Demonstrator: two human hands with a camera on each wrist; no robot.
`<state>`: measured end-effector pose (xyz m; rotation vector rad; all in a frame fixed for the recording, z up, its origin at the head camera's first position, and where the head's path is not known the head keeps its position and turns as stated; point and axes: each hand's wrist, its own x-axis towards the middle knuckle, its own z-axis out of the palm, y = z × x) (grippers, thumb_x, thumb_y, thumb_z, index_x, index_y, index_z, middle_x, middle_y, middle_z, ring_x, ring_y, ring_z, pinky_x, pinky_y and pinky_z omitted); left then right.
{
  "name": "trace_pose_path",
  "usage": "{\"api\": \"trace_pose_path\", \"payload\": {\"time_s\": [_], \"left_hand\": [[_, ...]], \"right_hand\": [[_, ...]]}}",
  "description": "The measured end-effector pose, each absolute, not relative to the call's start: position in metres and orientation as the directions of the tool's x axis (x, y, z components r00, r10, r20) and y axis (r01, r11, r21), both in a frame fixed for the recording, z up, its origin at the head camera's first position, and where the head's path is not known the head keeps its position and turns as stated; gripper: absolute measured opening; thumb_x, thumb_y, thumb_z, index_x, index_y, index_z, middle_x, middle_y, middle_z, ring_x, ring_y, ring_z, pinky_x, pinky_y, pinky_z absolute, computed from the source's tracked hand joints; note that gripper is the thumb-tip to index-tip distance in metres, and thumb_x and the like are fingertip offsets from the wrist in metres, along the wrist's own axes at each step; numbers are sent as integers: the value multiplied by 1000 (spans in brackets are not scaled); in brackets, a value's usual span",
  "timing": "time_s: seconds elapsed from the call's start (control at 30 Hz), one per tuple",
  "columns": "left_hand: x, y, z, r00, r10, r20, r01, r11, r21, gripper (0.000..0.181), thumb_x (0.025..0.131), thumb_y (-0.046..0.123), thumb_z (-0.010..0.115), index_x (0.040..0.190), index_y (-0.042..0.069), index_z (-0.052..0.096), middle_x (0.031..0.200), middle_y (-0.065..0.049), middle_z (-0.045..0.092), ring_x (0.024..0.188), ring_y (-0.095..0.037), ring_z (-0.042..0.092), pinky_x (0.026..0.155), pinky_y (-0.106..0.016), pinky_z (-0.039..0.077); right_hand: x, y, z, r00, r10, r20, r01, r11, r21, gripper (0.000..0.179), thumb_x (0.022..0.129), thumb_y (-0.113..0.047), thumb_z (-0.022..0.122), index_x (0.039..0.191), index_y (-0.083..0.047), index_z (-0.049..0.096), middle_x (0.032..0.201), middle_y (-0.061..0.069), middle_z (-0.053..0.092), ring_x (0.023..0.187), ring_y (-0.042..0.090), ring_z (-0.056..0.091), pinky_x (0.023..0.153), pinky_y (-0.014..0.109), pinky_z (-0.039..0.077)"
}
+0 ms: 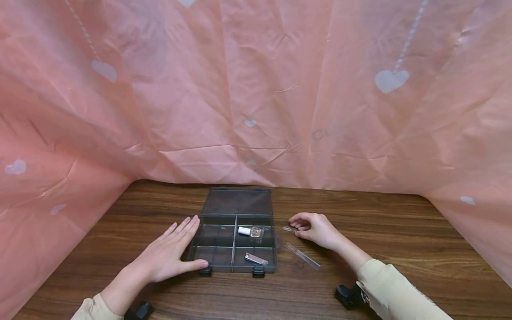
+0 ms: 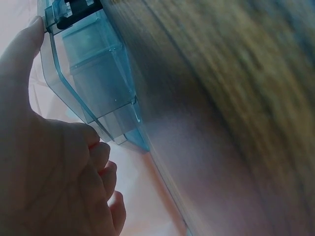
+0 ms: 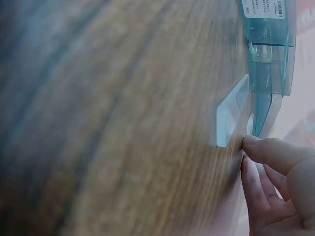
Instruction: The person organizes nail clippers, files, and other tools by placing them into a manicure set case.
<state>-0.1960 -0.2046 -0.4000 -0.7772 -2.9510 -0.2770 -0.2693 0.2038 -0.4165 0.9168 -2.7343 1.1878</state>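
A dark see-through compartment box (image 1: 233, 258) lies with its lid (image 1: 237, 202) folded back. My left hand (image 1: 170, 253) is against its left side, fingers extended and thumb at a front latch (image 1: 206, 271); the left wrist view shows the thumb touching the box (image 2: 93, 83). Inside the right compartments are a nail polish bottle (image 1: 257, 232) with a white cap and a nail clipper (image 1: 256, 259). My right hand (image 1: 318, 229) pinches a small clear piece with a rounded end (image 1: 286, 228), mostly covered by the fingers. A clear flat strip (image 1: 304, 256), probably a glass nail file, lies right of the box.
The box stands on a wood-grain table (image 1: 380, 231). Pink cloth (image 1: 256, 89) with pale hearts hangs behind and on both sides. The right wrist view shows a white barcode label (image 3: 264, 8) on the box. Black wrist mounts (image 1: 348, 296) sit below the forearms.
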Motion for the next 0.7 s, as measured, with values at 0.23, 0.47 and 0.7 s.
{"api": "trace_pose_path", "payload": {"time_s": [0.23,0.47,0.7], "left_hand": [[-196,-204,-400,-866,484,125,498,853,154,105,81,78,43,150,2,25,156,-10,21,143,-26,17,115,-47,16],[-195,-204,-399,-865,484,129,500,852,155,104,81,77,44,150,2,25,156,-11,21,143,-26,18,115,-48,16],[-194,-203,-399,-862,487,137,504,851,148,104,81,78,43,150,1,26,156,-12,22,143,-27,19,114,-48,17]], "right_hand": [[-268,203,-415,-829,-503,243,-525,552,-648,27,77,7,72,103,4,67,94,10,70,83,21,67,74,31,56],[-266,201,-411,-825,-506,252,-534,548,-644,25,78,10,68,103,5,67,92,11,70,82,23,67,72,32,56],[-266,200,-412,-824,-496,273,-545,563,-621,23,81,9,65,103,5,67,91,11,71,82,22,67,73,33,56]]}}
